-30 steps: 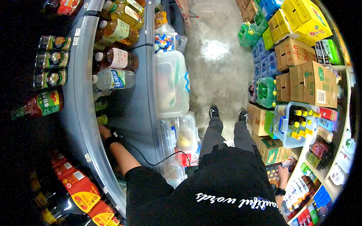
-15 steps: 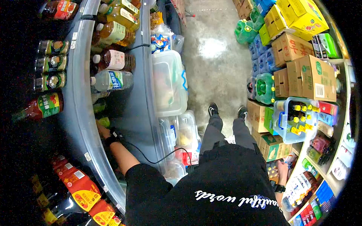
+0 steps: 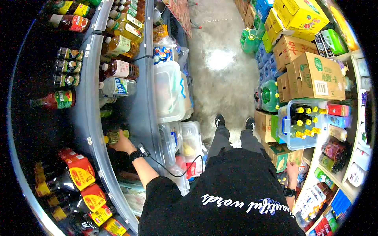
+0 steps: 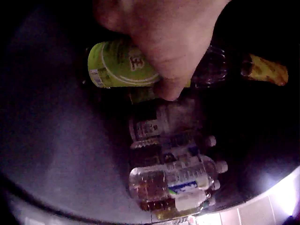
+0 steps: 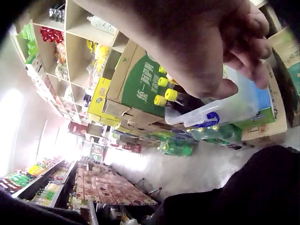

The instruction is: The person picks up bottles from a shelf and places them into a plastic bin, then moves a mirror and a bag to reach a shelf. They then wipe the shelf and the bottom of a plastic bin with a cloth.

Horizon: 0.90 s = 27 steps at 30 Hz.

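My left hand (image 3: 124, 144) grips a dark bottle with a green label (image 4: 115, 65) inside the left shelf. Thumb and fingers wrap round its middle in the left wrist view, and its neck (image 4: 267, 70) is covered in yellow. The bottle lies sideways across both views. Beside it stands a row of clear and brown drink bottles (image 4: 178, 180) on the same shelf. My right hand (image 3: 292, 170) hangs at my side, fingers loosely curled with nothing in them. In the right wrist view it overlaps a clear plastic bin (image 5: 234, 110) of yellow-capped bottles.
A grey shelf edge (image 3: 87, 114) runs along my left, with red-labelled bottles (image 3: 84, 173) beyond it. Lidded plastic boxes (image 3: 169, 92) stand by the aisle floor (image 3: 220, 78). Cardboard cartons (image 3: 315, 76) and a white rack (image 3: 356, 118) line the right side.
My left hand has drawn toward the aisle, and the green-labelled bottle shows more clearly in its grip. The head view has shifted slightly; the right hand still hangs at my side.
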Tool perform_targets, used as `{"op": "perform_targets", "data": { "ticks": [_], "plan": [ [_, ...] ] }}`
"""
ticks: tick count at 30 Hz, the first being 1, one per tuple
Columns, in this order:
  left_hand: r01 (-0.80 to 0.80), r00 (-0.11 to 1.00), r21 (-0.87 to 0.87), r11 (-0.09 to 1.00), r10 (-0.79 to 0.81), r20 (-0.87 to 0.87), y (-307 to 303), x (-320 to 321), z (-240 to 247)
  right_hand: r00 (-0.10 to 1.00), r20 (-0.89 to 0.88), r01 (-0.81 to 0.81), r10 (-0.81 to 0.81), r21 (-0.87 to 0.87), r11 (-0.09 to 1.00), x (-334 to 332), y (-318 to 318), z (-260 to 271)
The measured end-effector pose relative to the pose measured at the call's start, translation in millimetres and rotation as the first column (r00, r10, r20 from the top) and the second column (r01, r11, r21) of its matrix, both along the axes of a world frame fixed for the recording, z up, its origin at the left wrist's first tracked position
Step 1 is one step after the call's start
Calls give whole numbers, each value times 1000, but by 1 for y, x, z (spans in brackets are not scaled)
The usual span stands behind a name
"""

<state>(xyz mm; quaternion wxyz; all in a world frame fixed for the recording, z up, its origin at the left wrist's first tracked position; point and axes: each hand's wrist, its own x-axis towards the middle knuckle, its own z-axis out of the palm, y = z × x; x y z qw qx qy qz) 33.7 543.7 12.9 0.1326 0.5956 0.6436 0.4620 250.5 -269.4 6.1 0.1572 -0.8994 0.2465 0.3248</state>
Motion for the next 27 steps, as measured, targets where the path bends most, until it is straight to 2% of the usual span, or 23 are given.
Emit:
{"op": "perform_targets", "data": {
  "ticks": [2, 5, 6, 7, 9, 11, 12, 14, 15, 17, 19, 21, 23, 24, 25, 26, 27],
  "plan": [
    [83, 977, -36, 996, -74, 202, -49, 25, 20, 988, 88, -124, 128, -46, 991, 5, -11, -12],
    [87, 994, 73, 994, -91, 54, -106, 49, 38, 994, 89, -74, 62, 144, 987, 23, -12, -14],
    [127, 988, 100, 987, -135, 78, -111, 43, 27, 974, 151, -188, 168, 135, 973, 30, -11, -11],
    [182, 973, 128, 975, -197, 120, -128, 50, 32, 960, 174, -248, 221, 159, 956, 38, 0, 2],
    [297, 874, 184, 937, -344, 344, -169, 69, 47, 919, 226, -367, 322, 201, 908, 60, 36, 46],
    [367, 891, 51, 929, -367, 268, -199, 73, 51, 846, 319, -515, 427, 285, 808, 77, 59, 78],
    [480, 818, 97, 872, -485, 308, -206, 68, 38, 814, 357, -569, 458, 325, 756, 84, 68, 87],
    [639, 722, 130, 758, -649, 241, -240, 83, 43, 716, 488, -687, 499, 366, 628, 95, 88, 102],
    [688, 704, 104, 718, -696, 141, -279, 108, 64, 644, 576, -753, 504, 359, 552, 101, 99, 109],
    [770, 637, 36, 637, -771, -12, -324, 137, 77, 517, 697, -848, 497, 342, 404, 109, 122, 123],
    [873, 480, -98, 478, -877, -8, -347, 152, 58, 400, 764, -916, 507, 308, 259, 115, 142, 134],
    [953, 285, -110, 281, -958, 22, -377, 180, 64, 317, 836, -948, 447, 268, 172, 115, 159, 150],
    [979, 120, -178, 97, -985, 122, -404, 208, 65, 358, 834, -934, 421, 323, 153, 114, 169, 160],
    [988, 47, -153, 15, -977, 210, -420, 220, 67, 339, 845, -941, 414, 300, 159, 114, 170, 163],
    [989, -32, -135, -61, -977, 210, -430, 233, 62, 300, 866, -953, 399, 250, 174, 114, 170, 164],
    [983, -111, -117, -138, -971, 212, -441, 246, 56, 275, 907, -954, 319, 217, 206, 114, 169, 158],
    [971, -233, -52, -235, -972, 42, -455, 262, 77, 244, 940, -953, 240, 186, 240, 113, 167, 153]
  ]
}}
